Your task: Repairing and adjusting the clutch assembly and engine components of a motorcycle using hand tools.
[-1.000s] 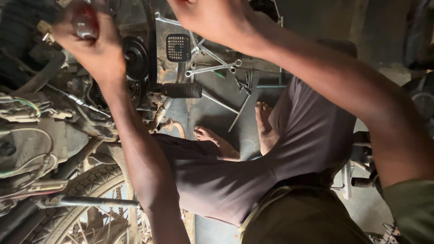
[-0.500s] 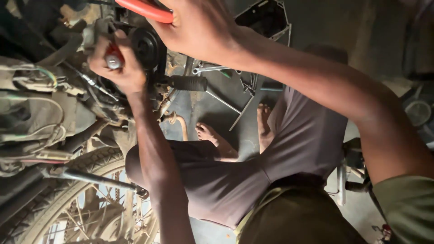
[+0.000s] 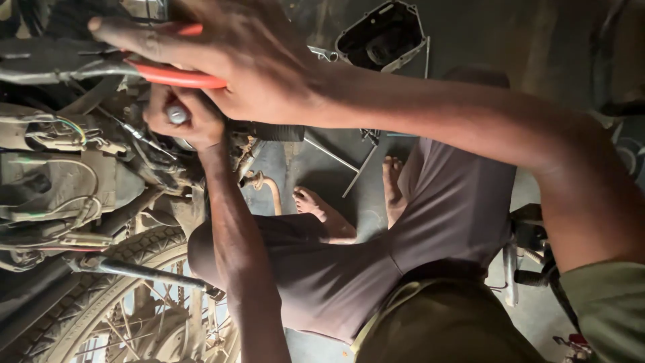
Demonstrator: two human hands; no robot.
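Observation:
My right hand (image 3: 235, 60) reaches in from the right and grips red-handled pliers (image 3: 178, 75), with the index finger stretched left along the motorcycle's engine area (image 3: 60, 175). Just below it, my left hand (image 3: 181, 121) comes up from the bottom of the view and is closed around a small tool with a silvery round end (image 3: 177, 114), held against the engine. The two hands touch or nearly touch. The pliers' jaws are hidden behind cables and my fingers.
Wires and connectors (image 3: 74, 134) hang over the engine at left. A spoked wheel with its tyre (image 3: 134, 309) fills the lower left. A dark engine cover (image 3: 383, 40) and loose metal tools (image 3: 336, 156) lie on the floor beyond my bare feet (image 3: 322, 210).
My right hand has come down and left with the red pliers onto the engine. My left hand has shifted toward the middle, just under the right, still gripping its tool.

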